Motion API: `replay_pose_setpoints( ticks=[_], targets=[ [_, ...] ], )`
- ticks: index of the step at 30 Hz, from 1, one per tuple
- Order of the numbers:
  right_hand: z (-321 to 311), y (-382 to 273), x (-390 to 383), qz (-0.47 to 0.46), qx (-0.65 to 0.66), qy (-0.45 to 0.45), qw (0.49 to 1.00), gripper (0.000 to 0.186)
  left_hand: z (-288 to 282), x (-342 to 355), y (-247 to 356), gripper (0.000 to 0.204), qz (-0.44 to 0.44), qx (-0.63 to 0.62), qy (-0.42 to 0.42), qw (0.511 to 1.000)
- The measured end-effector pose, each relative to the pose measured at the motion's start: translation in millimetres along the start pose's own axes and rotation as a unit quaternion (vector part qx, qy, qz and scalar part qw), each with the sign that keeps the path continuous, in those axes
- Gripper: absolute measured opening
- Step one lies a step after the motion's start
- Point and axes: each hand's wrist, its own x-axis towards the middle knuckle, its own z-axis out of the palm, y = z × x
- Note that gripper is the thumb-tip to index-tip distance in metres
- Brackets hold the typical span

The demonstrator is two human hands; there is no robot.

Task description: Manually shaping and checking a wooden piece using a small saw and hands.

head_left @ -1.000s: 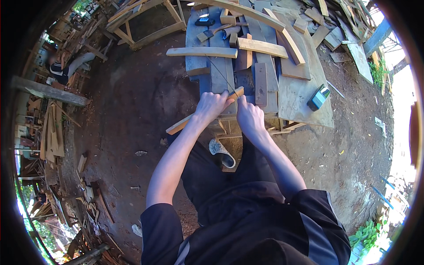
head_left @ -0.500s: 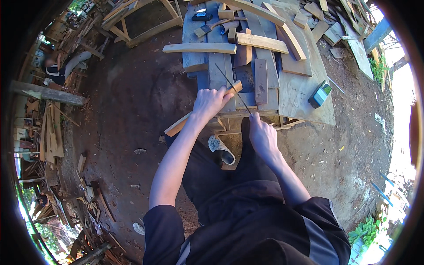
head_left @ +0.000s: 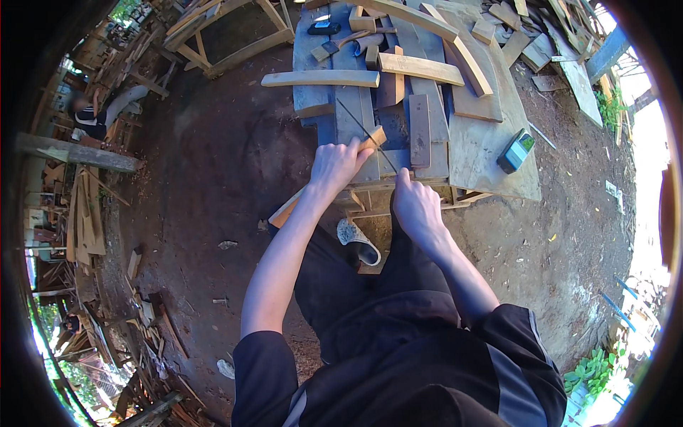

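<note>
My left hand [head_left: 334,168] is closed around a long wooden bar [head_left: 286,208]. One end of the bar pokes out past the fingers at the bench edge; the other slants down to the left above my leg. My right hand [head_left: 418,206] is closed on the near end of a long, thin, dark blade [head_left: 353,116]. That blade crosses the bar just beyond my left fingers, pointing up and left. Its handle is hidden in my fist, and I cannot make out whether it is a saw or a file. Beside it on the bench lies a dark wooden block [head_left: 420,132].
The plank workbench [head_left: 346,124] holds a curved light wooden piece [head_left: 320,77], a hammer-like tool [head_left: 334,47], a black device [head_left: 324,28] and a teal box [head_left: 515,151]. Wood scraps [head_left: 533,50] are piled at far right. A person [head_left: 92,114] sits at far left.
My right hand and the blade have slid forward and a little left across the bar. The left hand keeps its hold, with the bar shifted only slightly.
</note>
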Motion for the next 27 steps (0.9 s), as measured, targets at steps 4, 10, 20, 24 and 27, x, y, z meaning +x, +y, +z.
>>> replay_pose_setpoints(
  ticks=[4, 10, 20, 24, 27],
  targets=[
    [0.9, -0.5, -0.4, -0.005, 0.012, 0.020, 1.000, 0.012, -3.1, 0.6, 0.2, 0.038, 0.001, 0.006, -0.013, 1.000],
    [-24.6, -1.2, -12.7, -0.027, -0.013, 0.000, 1.000, 0.023, -6.2, 2.1, 1.2, 0.039, 0.003, -0.007, -0.054, 0.999],
    [-39.6, 15.5, -65.4, -0.002, -0.005, 0.014, 1.000, 0.021, -6.7, 0.7, 2.6, 0.039, -0.002, 0.005, -0.025, 1.000],
    [-41.5, 10.2, -61.4, -0.001, 0.001, -0.004, 1.000, 0.017, -6.2, -0.2, 3.3, 0.039, 0.008, 0.011, -0.022, 1.000],
    [-35.4, 3.1, -45.9, 0.002, -0.003, -0.015, 1.000, 0.011, -1.2, -2.2, 2.5, 0.039, 0.024, 0.002, -0.035, 0.999]
  ],
)
